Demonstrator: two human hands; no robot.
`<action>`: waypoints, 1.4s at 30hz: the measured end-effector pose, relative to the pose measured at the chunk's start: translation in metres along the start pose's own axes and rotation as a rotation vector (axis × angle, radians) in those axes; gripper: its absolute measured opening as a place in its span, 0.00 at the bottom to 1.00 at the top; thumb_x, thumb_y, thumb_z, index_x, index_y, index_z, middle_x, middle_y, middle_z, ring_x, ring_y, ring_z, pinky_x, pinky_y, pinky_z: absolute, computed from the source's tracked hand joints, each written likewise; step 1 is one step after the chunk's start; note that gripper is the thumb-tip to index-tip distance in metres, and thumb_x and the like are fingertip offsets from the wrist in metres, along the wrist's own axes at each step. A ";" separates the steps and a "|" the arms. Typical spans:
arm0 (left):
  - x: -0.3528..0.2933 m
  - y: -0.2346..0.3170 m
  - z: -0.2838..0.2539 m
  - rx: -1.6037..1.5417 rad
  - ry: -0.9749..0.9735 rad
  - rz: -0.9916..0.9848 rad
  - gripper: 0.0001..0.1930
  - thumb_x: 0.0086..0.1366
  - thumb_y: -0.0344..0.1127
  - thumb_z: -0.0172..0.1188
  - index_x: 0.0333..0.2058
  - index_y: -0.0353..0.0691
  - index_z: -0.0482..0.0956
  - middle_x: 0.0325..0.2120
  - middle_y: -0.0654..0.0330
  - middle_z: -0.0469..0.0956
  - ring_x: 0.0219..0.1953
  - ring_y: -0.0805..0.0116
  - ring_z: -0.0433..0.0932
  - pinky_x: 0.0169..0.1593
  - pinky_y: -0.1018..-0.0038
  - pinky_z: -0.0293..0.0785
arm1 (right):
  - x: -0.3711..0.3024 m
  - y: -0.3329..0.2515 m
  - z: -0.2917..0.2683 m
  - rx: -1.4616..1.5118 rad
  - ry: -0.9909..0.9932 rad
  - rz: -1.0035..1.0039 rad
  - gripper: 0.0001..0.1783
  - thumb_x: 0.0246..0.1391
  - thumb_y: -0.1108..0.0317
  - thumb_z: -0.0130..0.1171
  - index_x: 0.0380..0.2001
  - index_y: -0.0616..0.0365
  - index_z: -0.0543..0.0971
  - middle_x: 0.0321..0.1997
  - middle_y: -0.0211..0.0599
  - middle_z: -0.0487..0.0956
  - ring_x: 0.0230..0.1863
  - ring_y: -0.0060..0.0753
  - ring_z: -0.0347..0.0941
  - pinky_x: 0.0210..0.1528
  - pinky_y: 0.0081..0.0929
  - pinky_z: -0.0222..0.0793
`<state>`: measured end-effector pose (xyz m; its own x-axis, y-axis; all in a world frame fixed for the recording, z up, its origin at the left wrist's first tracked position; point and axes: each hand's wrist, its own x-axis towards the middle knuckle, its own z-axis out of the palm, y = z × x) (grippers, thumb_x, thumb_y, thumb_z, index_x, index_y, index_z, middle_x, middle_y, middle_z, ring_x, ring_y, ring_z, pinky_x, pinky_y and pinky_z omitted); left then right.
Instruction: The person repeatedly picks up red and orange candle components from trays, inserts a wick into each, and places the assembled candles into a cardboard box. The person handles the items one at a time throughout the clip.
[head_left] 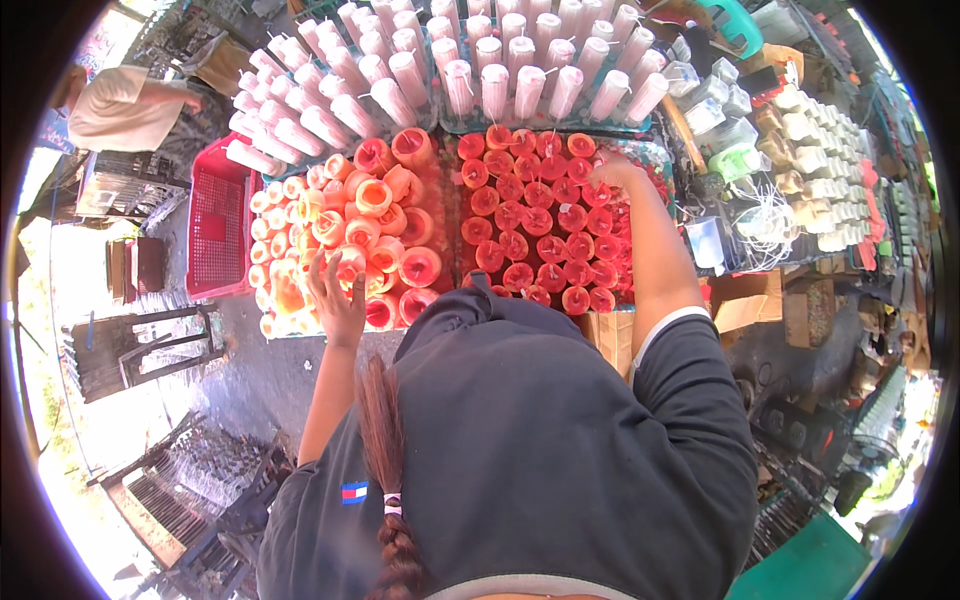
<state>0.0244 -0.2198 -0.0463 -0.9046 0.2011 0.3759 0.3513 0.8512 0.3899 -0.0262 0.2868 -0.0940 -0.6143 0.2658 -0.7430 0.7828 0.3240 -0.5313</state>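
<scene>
My left hand [340,305] is over the near part of a crowd of hollow orange-red wax cups [374,198]. Its fingers are spread around one orange cup [349,262], and whether they touch it I cannot tell. My right arm reaches far forward. The right hand [620,174] is bent down at the far right corner of a tray of red candles [538,194], its fingers curled near the candle tops. What lies in those fingers is too small and bright to make out. Thin wicks stand up from several red candles.
Behind stand rows of tall pale-pink wrapped candles [493,92] on trays. A red plastic crate [218,215] is on the left, and a person [125,110] stands beyond it. To the right are white wicks [765,222], pale blocks [815,165] and a cardboard box [748,300].
</scene>
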 end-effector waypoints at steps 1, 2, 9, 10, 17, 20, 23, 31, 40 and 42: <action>0.002 0.002 -0.001 0.004 -0.001 -0.006 0.23 0.59 0.41 0.59 0.51 0.43 0.65 0.56 0.51 0.58 0.57 0.47 0.58 0.57 0.55 0.60 | -0.001 0.000 0.000 0.009 -0.002 -0.020 0.37 0.35 0.65 0.60 0.55 0.38 0.64 0.49 0.31 0.68 0.50 0.39 0.64 0.42 0.51 0.68; 0.003 0.003 -0.002 0.008 -0.003 -0.012 0.23 0.60 0.41 0.59 0.51 0.43 0.66 0.56 0.51 0.58 0.58 0.47 0.58 0.57 0.55 0.61 | -0.002 0.000 0.000 0.018 -0.004 -0.040 0.38 0.35 0.65 0.61 0.55 0.39 0.63 0.49 0.31 0.68 0.50 0.39 0.63 0.42 0.51 0.68; 0.010 0.001 -0.005 0.019 0.051 -0.029 0.21 0.61 0.40 0.58 0.51 0.42 0.66 0.57 0.52 0.58 0.59 0.49 0.57 0.57 0.57 0.61 | 0.001 0.006 0.004 0.238 0.090 -0.067 0.33 0.35 0.60 0.65 0.49 0.47 0.67 0.46 0.31 0.69 0.50 0.41 0.64 0.42 0.57 0.67; 0.010 -0.003 -0.003 0.012 0.074 -0.026 0.21 0.61 0.39 0.57 0.51 0.42 0.66 0.57 0.51 0.58 0.59 0.49 0.58 0.57 0.57 0.61 | 0.007 0.018 0.003 0.304 0.102 -0.091 0.31 0.36 0.59 0.65 0.47 0.49 0.68 0.44 0.32 0.70 0.48 0.42 0.65 0.41 0.58 0.67; 0.012 0.015 -0.007 -0.051 0.239 -0.101 0.17 0.61 0.34 0.57 0.49 0.41 0.69 0.54 0.52 0.61 0.57 0.52 0.60 0.57 0.60 0.61 | -0.001 0.080 -0.002 1.032 0.188 -0.411 0.20 0.46 0.67 0.60 0.44 0.52 0.69 0.37 0.30 0.73 0.36 0.30 0.72 0.39 0.43 0.73; 0.030 0.049 -0.009 -0.161 0.196 -0.048 0.15 0.59 0.30 0.58 0.46 0.40 0.71 0.51 0.52 0.65 0.55 0.54 0.62 0.56 0.63 0.62 | -0.038 0.052 0.008 1.106 -0.008 -0.533 0.20 0.51 0.68 0.57 0.49 0.54 0.68 0.38 0.30 0.75 0.38 0.26 0.73 0.38 0.35 0.75; 0.065 0.097 0.014 -0.626 -0.058 -0.053 0.12 0.56 0.28 0.61 0.40 0.39 0.75 0.44 0.58 0.73 0.47 0.62 0.72 0.52 0.68 0.66 | -0.085 0.014 0.035 0.948 -0.132 -0.581 0.19 0.56 0.65 0.55 0.51 0.55 0.68 0.40 0.29 0.75 0.39 0.23 0.74 0.36 0.29 0.76; 0.086 0.194 0.085 -1.371 -0.586 -0.561 0.26 0.56 0.41 0.66 0.47 0.31 0.68 0.40 0.52 0.76 0.43 0.71 0.74 0.44 0.76 0.72 | -0.138 -0.034 0.105 0.819 -0.125 -0.599 0.18 0.60 0.59 0.49 0.51 0.54 0.72 0.41 0.29 0.77 0.38 0.18 0.74 0.31 0.21 0.75; 0.070 0.204 0.084 -1.423 -0.252 -0.383 0.18 0.56 0.33 0.65 0.42 0.29 0.72 0.30 0.61 0.77 0.29 0.80 0.75 0.31 0.84 0.72 | -0.152 -0.041 0.134 1.149 -0.047 -0.673 0.24 0.63 0.50 0.41 0.47 0.58 0.73 0.39 0.33 0.77 0.32 0.20 0.74 0.28 0.19 0.74; 0.069 0.205 0.078 -1.389 -0.279 -0.350 0.18 0.57 0.33 0.65 0.42 0.29 0.72 0.30 0.60 0.77 0.30 0.79 0.75 0.32 0.83 0.73 | -0.148 -0.038 0.132 1.150 -0.063 -0.646 0.25 0.63 0.49 0.41 0.47 0.58 0.73 0.40 0.34 0.77 0.34 0.22 0.75 0.30 0.21 0.76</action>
<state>0.0154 0.0062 -0.0062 -0.9509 0.3091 -0.0156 -0.0927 -0.2362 0.9673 0.0477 0.1154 -0.0177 -0.9255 0.3025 -0.2280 0.0093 -0.5834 -0.8121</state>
